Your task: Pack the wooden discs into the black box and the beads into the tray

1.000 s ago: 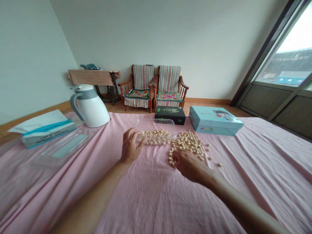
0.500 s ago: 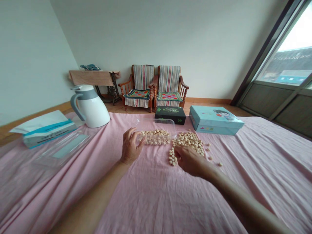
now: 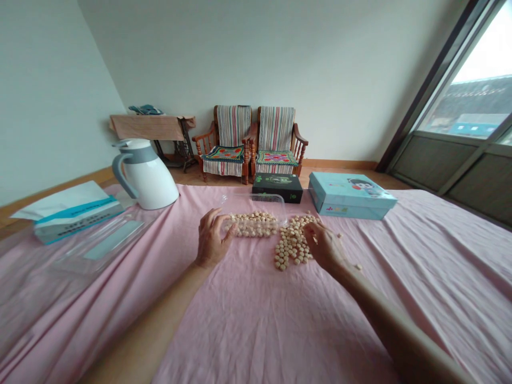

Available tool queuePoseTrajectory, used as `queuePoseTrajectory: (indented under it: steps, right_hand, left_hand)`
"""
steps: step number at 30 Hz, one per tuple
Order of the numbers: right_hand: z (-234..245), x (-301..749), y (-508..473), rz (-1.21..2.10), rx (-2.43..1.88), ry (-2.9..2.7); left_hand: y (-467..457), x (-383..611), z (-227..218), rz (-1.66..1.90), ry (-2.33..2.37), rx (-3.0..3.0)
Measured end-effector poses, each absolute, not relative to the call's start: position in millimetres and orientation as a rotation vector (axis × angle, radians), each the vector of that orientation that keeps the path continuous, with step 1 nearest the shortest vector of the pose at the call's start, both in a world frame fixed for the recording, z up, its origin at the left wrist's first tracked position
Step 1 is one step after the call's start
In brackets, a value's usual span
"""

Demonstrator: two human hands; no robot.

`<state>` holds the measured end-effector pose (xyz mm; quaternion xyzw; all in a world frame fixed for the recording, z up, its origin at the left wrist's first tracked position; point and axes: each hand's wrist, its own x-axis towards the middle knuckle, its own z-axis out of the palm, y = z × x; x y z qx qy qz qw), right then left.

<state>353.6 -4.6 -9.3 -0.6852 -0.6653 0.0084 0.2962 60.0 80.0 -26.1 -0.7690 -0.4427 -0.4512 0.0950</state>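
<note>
A clear plastic container point(image 3: 282, 209) holds many small round cream-coloured pieces point(image 3: 256, 224). My left hand point(image 3: 212, 239) is closed on its left end, thumb at the near side and fingers behind. To the right of the container, more of the same pieces lie in a loose pile point(image 3: 290, 241) on the cloth. My right hand point(image 3: 326, 248) is at the pile's right side, fingers curled inward among the pieces. Whatever those fingers hold is hidden. One stray piece point(image 3: 358, 267) lies beyond my right wrist.
Behind the container stand a black box point(image 3: 277, 188) and a light blue box point(image 3: 352, 197). On the left are a white jug point(image 3: 154, 181), a tissue pack point(image 3: 78, 213) and a clear plastic lid point(image 3: 108, 242). A pink cloth point(image 3: 248, 320) covers the surface. Two chairs point(image 3: 234, 138) stand farther back.
My right hand has moved right and slightly up, from the pile's near edge to its right side. More pieces now show at the near edge. My left hand keeps its hold on the container.
</note>
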Motion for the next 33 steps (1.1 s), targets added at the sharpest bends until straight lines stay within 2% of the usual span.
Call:
queuePoseTrajectory:
  steps: [5,9,12,17,26,33]
  right_hand:
    - [-30,373,-1,-0.097,-2.1,-1.754]
    - [-38,379,1,-0.031,-2.104,-1.714]
    - [-42,386,2,0.013,-2.041,-1.61]
    - [-39,402,2,-0.001,-2.015,-1.486]
    - [-35,418,-1,-0.031,-2.299,-1.426]
    - [-36,414,1,0.036,-2.305,-1.486]
  left_hand:
    - [60,71,-14,-1.321,-1.178,-2.171]
    - [30,95,-11,-1.075,-0.817,-2.666]
    - [9,117,-18,-0.855,-0.721,-2.976]
    - [1,129,-31,-0.82,-0.754,-3.11]
    - [7,124,-32,-0.842,-0.932,-3.135]
    - [6,127,-31,-0.791,-0.867,-3.165]
